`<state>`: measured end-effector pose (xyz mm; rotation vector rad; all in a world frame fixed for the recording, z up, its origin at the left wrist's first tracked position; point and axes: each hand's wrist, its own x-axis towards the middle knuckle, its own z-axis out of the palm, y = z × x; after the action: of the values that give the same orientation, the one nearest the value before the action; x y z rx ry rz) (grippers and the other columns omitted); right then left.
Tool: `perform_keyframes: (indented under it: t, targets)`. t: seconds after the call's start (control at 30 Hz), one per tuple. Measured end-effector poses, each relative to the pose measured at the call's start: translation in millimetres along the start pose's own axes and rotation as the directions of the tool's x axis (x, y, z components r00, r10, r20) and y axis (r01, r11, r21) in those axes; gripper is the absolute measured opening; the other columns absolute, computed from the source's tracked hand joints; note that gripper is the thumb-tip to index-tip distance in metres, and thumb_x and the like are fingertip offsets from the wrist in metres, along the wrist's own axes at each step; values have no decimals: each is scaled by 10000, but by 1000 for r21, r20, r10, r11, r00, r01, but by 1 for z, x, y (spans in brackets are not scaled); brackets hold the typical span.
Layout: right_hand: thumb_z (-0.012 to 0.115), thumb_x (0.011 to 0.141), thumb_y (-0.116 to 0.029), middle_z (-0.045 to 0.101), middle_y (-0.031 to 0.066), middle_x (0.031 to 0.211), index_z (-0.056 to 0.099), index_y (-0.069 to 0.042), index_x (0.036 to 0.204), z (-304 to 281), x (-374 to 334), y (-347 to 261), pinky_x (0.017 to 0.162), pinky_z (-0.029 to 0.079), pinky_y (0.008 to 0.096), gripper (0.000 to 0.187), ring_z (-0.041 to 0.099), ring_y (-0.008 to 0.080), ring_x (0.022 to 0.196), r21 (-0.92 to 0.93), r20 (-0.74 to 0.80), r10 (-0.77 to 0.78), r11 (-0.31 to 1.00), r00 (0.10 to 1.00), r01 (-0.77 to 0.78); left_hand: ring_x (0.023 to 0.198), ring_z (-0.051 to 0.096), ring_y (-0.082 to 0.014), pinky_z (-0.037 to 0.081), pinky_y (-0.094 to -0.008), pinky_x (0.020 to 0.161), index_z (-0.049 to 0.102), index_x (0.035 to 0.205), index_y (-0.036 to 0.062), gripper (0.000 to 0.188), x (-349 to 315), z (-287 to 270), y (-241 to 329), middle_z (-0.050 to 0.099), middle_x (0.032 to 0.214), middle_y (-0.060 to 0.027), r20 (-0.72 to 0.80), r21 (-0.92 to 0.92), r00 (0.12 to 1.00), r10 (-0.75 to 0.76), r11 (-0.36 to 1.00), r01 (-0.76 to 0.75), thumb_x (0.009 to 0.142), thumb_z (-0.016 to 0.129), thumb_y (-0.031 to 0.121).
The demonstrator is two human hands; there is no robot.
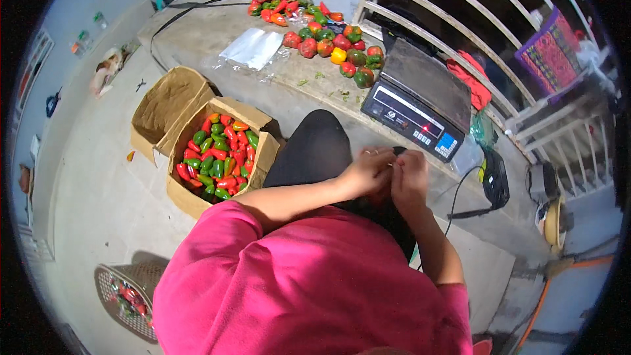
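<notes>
Above my lap my left hand [368, 172] and my right hand [409, 181] meet, fingertips pinched together. What they pinch is too small and blurred to make out. Under the left hand a dark reddish patch shows, mostly hidden. To the left of my knee stands an open cardboard box [263, 169] filled with red and green peppers [217, 151]. Ahead on the concrete ledge [302, 95] lie rounder red, green and yellow bell peppers [338, 56], with a heap of longer peppers [282, 5] behind them.
A black digital scale [420, 92] rests on the ledge, near a red cloth [470, 79] and metal window bars [434, 16]. White plastic [253, 48] lies left of the peppers. A woven basket [131, 299] stands lower left; an animal [106, 72] lies on the floor.
</notes>
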<state>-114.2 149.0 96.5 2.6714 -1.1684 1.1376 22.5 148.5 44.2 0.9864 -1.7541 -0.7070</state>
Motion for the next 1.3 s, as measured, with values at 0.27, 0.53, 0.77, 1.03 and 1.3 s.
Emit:
perform_keyframes:
  t: [0.27,0.53,0.77,1.03,1.3]
  targets:
    - [525,772,-76,502,121,847,499,-33,840,37,49,-41,774,352,413,84,492,307,821,247,-47,-80,965,996,89,841,587,-248,369,-431,889,591,927,31,181,-13,-83,-2,603,862,-115,0,-43,999,-34,999,34,784,515,111]
    - [644,712,-136,502,139,840,506,-42,844,59,31,24,697,405,426,213,514,326,794,169,-16,42,985,999,-39,598,573,-210,495,-334,570,525,776,28,234,-62,-187,-130,583,709,-103,-315,-786,564,-763,543,295,848,438,232]
    - [640,720,-190,512,104,959,586,-101,898,34,-56,80,798,396,426,206,470,304,958,-280,293,529,844,797,-457,820,576,-333,492,-435,748,531,989,-55,384,-177,-357,-321,580,968,-199,-288,-913,203,-936,332,235,828,328,229]
    - [638,719,-189,509,73,942,573,-103,842,44,-56,72,785,389,407,163,459,284,949,-369,250,524,829,814,-420,615,522,-210,449,-346,546,512,823,48,144,-182,-445,-320,534,720,-69,-608,-732,-100,-788,605,-313,834,400,137]
    - [650,716,-237,509,112,1023,592,-94,937,45,-56,92,833,396,420,270,466,311,996,-304,286,626,777,725,-551,612,474,-161,400,-315,560,485,866,109,183,-57,-261,-272,493,705,-17,-484,-792,261,-835,545,275,839,451,287]
